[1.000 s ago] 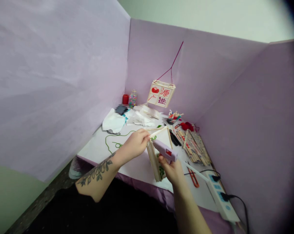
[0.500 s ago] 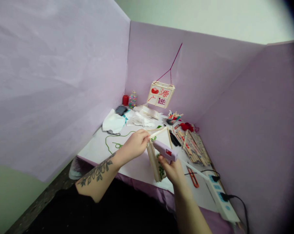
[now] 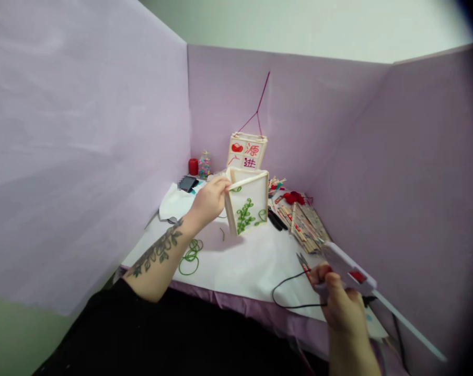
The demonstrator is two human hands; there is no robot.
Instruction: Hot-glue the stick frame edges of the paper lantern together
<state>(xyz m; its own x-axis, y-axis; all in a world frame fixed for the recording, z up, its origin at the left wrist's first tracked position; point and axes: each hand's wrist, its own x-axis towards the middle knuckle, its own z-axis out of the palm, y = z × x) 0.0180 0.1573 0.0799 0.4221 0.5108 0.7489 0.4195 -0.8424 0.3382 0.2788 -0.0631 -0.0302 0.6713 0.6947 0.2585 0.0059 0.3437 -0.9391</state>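
My left hand (image 3: 208, 200) grips the top left corner of a small box of wooden sticks and white panels (image 3: 247, 201), held up above the white table (image 3: 244, 261). Its front panel carries a green vine pattern. My right hand (image 3: 338, 300) is closed round a pale purple glue gun (image 3: 348, 269) with a red switch, low at the right, well away from the box. A white glue stick juts out behind the gun toward the lower right.
A finished stick lantern with red characters (image 3: 246, 152) hangs on a red cord at the back. Green string (image 3: 189, 254) lies by my left forearm. Bundles of sticks (image 3: 302, 222), red scissors (image 3: 302, 261), a black cord (image 3: 287, 287), a red pot and a bead jar (image 3: 199, 166) lie around.
My right hand pulled the glue gun away from the box, down to the right. My left hand lifted and turned the box so its vine panel faces me. The camera swung right.
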